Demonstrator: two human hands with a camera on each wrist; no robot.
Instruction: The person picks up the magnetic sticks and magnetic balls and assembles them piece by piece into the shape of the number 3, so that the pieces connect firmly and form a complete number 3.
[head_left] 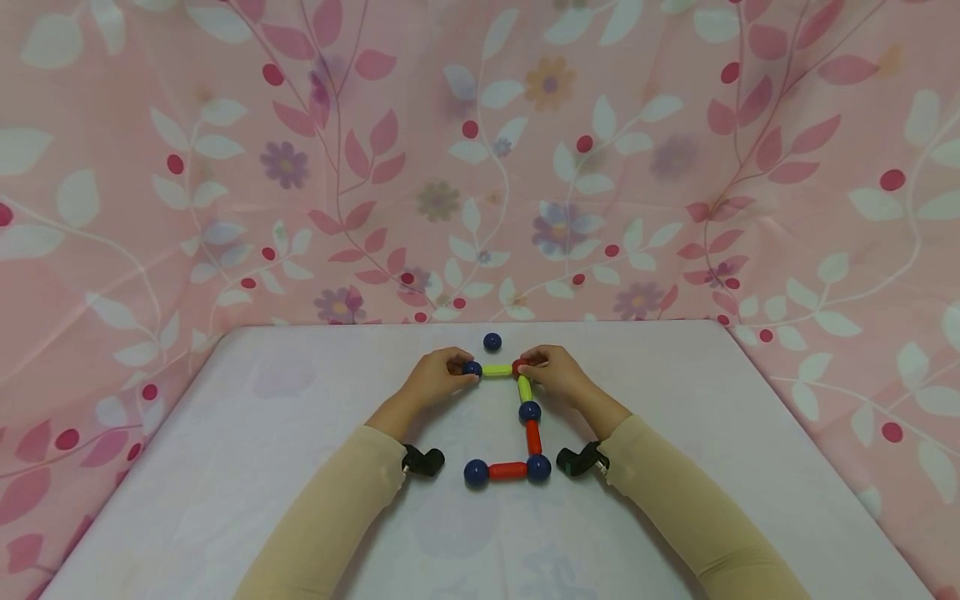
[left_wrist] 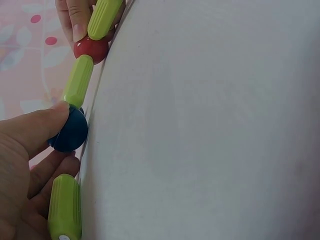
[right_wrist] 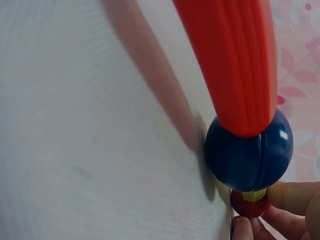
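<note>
My left hand (head_left: 442,372) pinches a glossy blue ball (left_wrist: 69,131) at the far left end of a chain of rods and balls. A ribbed yellow-green rod (head_left: 497,370) joins it to a red ball (left_wrist: 92,50), which my right hand (head_left: 557,372) holds between thumb and fingers. From the red ball, a second yellow-green rod (head_left: 525,389) runs toward me to a blue ball (right_wrist: 250,150). Another yellow-green rod (left_wrist: 65,207) shows by my left fingers in the left wrist view; the hand hides it in the head view.
Nearer me, the chain continues through a red rod (head_left: 533,437), a corner blue ball (head_left: 538,467), another red rod (head_left: 507,472) and an end blue ball (head_left: 476,473). A loose blue ball (head_left: 492,342) sits beyond the hands on the white-covered table (head_left: 225,467). Floral cloth (head_left: 480,167) hangs behind.
</note>
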